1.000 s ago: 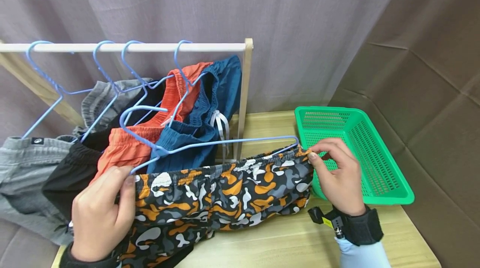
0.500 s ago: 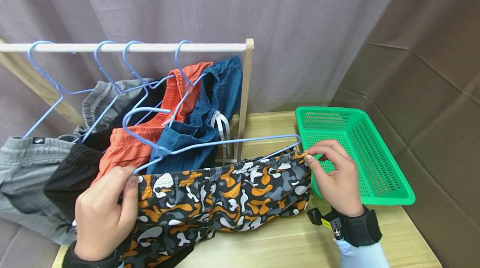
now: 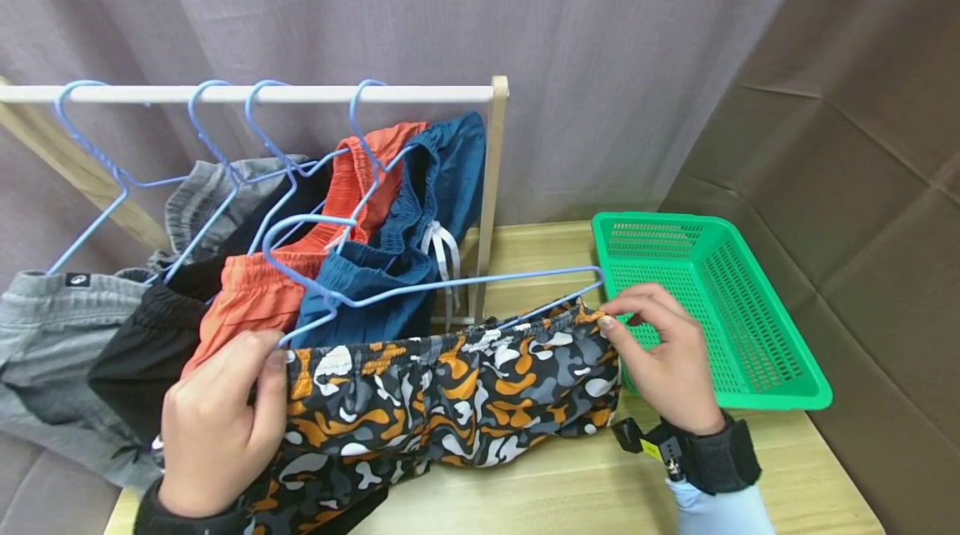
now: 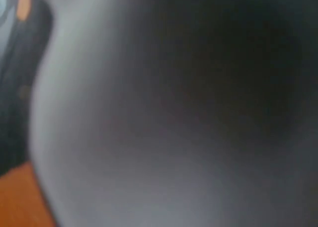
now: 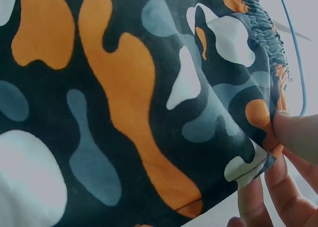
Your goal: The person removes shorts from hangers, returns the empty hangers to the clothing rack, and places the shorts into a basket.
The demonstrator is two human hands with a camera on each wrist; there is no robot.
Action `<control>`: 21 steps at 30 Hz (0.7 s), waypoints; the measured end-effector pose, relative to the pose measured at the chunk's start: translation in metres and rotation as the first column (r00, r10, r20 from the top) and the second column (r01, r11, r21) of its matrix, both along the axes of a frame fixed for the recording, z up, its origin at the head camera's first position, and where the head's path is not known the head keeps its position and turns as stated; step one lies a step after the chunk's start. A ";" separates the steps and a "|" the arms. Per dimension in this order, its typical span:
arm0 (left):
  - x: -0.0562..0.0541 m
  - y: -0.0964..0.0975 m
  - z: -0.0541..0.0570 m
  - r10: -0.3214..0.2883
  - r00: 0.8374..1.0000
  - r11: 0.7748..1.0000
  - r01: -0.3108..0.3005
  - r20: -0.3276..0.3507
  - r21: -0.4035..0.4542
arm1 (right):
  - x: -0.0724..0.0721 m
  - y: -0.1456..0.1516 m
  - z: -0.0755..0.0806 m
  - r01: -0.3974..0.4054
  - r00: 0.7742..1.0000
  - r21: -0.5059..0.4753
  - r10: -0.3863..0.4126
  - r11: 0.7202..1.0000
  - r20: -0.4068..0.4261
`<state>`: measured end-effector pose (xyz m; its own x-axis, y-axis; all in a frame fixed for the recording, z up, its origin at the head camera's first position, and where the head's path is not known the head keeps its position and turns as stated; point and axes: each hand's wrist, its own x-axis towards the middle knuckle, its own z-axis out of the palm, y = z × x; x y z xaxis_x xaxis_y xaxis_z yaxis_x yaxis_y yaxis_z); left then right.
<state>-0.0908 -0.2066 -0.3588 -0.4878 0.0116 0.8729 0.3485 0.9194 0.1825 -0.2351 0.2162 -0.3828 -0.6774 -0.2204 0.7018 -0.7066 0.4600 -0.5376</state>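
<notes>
Patterned shorts point(image 3: 450, 393) in black, orange, grey and white are stretched across the head view, elastic waistband up. A blue hanger point(image 3: 465, 278) runs along the waistband, its hook pointing right over the orange shorts. My left hand point(image 3: 217, 427) grips the left end of the waistband right where the hanger's arm meets it. At the other end, my right hand point(image 3: 663, 352) pinches the waistband corner between thumb and fingers, just below the hanger's right tip. That pinch on the shorts point(image 5: 124, 98) shows in the right wrist view. Dark blur fills most of the left wrist view.
Behind the hands, a rack with a white rail point(image 3: 435, 94) bears several blue hangers with grey shorts point(image 3: 60, 327), black shorts point(image 3: 142, 352), orange shorts point(image 3: 255, 293) and blue shorts point(image 3: 457, 160). A green perforated basket point(image 3: 813, 385) stands right on the wooden table point(image 3: 517, 493).
My left hand has shifted right, carrying the hanger's hook and the shorts' left end. My right hand has moved slightly left and down with its corner, leaving more of the hanger's right tip bare.
</notes>
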 end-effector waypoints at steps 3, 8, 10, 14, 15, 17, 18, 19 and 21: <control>-0.001 0.001 0.001 -0.001 1.000 1.000 0.001 -0.006 0.000 | 0.000 0.000 -0.001 -0.015 1.000 0.009 0.015 1.000 0.009; -0.001 0.002 0.001 0.002 1.000 1.000 -0.002 -0.003 -0.003 | -0.001 0.001 -0.002 -0.052 0.999 0.013 0.052 0.999 0.014; 0.000 0.001 0.000 0.002 1.000 1.000 -0.002 0.002 -0.004 | -0.001 0.001 -0.003 -0.059 0.998 0.018 0.059 0.998 0.015; 0.000 0.001 0.000 -0.001 1.000 1.000 0.001 0.006 -0.005 | -0.002 0.001 -0.004 -0.066 0.997 0.032 0.065 0.997 0.029; 0.000 0.001 0.000 -0.001 1.000 1.000 0.001 0.006 -0.005 | -0.002 0.000 -0.004 -0.065 0.997 0.038 0.063 0.997 0.034; 0.000 0.001 0.000 -0.001 1.000 1.000 0.001 0.006 -0.005 | -0.001 0.000 -0.005 -0.063 0.997 0.047 0.060 0.997 0.045; 0.000 0.001 0.000 0.000 1.000 1.000 0.000 0.007 -0.005 | -0.001 0.000 -0.005 -0.061 0.997 0.052 0.058 0.997 0.050; 0.000 0.001 0.000 0.001 1.000 1.000 -0.001 0.007 -0.005 | -0.001 0.000 -0.005 -0.058 0.997 0.057 0.055 0.997 0.056; -0.001 0.001 0.000 0.001 1.000 1.000 -0.001 0.007 -0.005 | 0.000 -0.001 -0.006 -0.054 0.997 0.063 0.050 0.997 0.062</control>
